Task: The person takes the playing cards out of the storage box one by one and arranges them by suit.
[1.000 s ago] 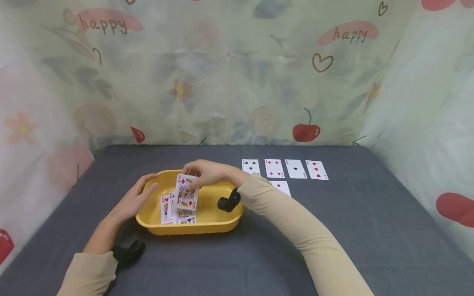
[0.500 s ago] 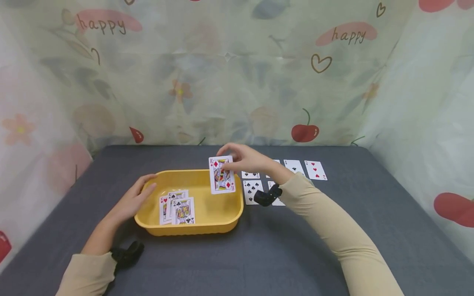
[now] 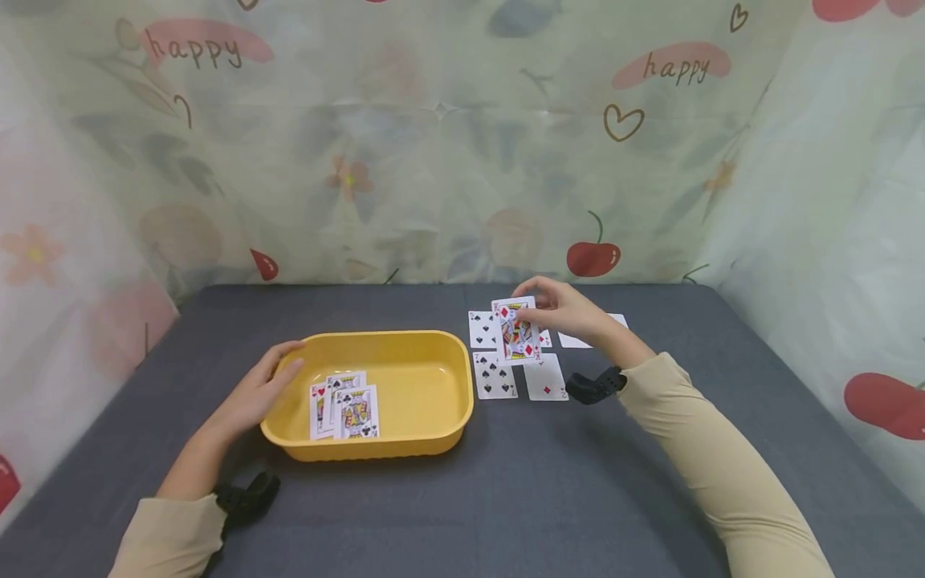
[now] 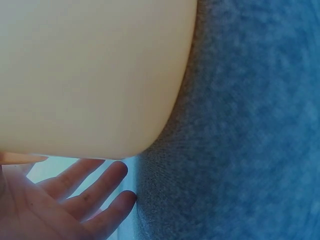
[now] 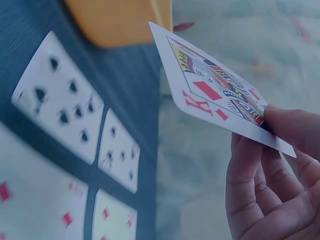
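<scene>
My right hand (image 3: 571,311) pinches a king of diamonds playing card (image 3: 515,343) between thumb and fingers. The card is raised above the laid-out cards, face toward the head camera. In the right wrist view the thumb presses on the face of the king of diamonds (image 5: 200,92), with fingers behind it. My left hand (image 3: 253,393) rests at the left rim of a yellow tray (image 3: 426,393), thumb over the edge. Its fingers (image 4: 100,192) lie loosely extended outside the wall in the left wrist view. Three kings (image 3: 357,411) lie overlapped at the tray's left.
Right of the tray, playing cards lie face up in two rows. A five of spades (image 3: 480,329) is in the back row, partly covered by the held card. The front row has a seven of spades (image 3: 495,381) and a two of diamonds (image 3: 545,377).
My right hand has lifted the king of diamonds out of the tray and carried it right, over the cards on the table. The left hand has stayed at the tray.
</scene>
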A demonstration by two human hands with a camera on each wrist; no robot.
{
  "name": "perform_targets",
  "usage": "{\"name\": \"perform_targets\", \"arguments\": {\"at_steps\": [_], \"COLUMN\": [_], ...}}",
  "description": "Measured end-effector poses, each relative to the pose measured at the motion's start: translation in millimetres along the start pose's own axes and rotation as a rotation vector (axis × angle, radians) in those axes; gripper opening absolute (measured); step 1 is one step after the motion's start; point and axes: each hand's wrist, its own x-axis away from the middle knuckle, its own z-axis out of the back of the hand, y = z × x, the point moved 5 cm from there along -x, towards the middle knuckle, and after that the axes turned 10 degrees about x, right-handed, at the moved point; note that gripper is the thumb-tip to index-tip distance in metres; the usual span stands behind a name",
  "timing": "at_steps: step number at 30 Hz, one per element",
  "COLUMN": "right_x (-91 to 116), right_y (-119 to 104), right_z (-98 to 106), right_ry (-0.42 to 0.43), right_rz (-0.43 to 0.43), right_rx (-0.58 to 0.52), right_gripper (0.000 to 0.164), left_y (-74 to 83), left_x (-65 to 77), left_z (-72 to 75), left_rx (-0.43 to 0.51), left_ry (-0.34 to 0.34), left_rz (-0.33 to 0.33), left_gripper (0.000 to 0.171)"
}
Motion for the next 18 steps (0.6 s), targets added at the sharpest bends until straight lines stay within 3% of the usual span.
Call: {"name": "perform_targets", "arguments": {"at_steps": [9, 18], "right_x": [18.0, 34.1], "right_y": [34.9, 57.1], "right_z": [9.2, -4.6], "right_ry": [0.013, -0.091], "right_rz": [-0.075, -0.061], "right_rx": [0.021, 0.039], "right_gripper": [0.034, 0.029], "left_y": [1.4, 0.0], "left_x": [0.4, 0.5], "left_z": [-0.3, -0.3], "left_rx": [0.003, -0.002], "left_ry": [0.001, -0.005], "left_rz": [-0.005, 0.01], "left_gripper": [0.06, 0.06]}}
